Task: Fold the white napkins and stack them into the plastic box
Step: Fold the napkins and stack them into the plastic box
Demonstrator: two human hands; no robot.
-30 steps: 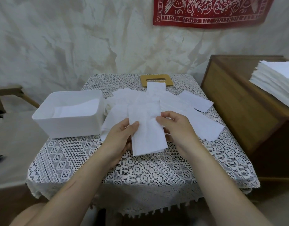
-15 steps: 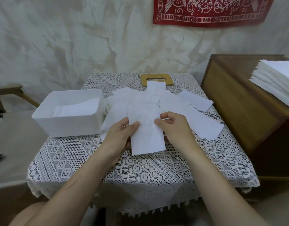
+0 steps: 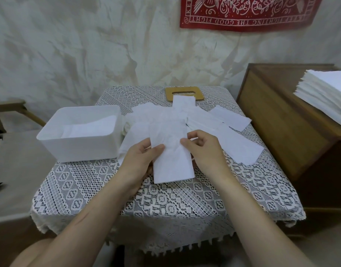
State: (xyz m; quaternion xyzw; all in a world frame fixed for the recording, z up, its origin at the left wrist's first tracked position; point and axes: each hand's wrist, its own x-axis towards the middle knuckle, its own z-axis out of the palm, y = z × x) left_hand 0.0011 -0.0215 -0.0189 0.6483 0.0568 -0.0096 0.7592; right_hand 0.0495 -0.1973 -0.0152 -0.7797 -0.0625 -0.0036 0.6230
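A long white napkin lies lengthwise in front of me on the lace-covered table. My left hand pinches its left edge, thumb on top. My right hand pinches its right edge, thumb on top. Behind it, several other white napkins are fanned out flat across the table. The white plastic box stands at the table's left, with folded napkins lying inside it.
A wooden lid with a slot lies at the table's far edge, partly under a napkin. A wooden cabinet to the right carries a tall stack of white napkins. A wooden chair stands at left.
Both hands have shifted slightly with the napkin, and its near end sits a little farther from me. My grip on both edges is the same.
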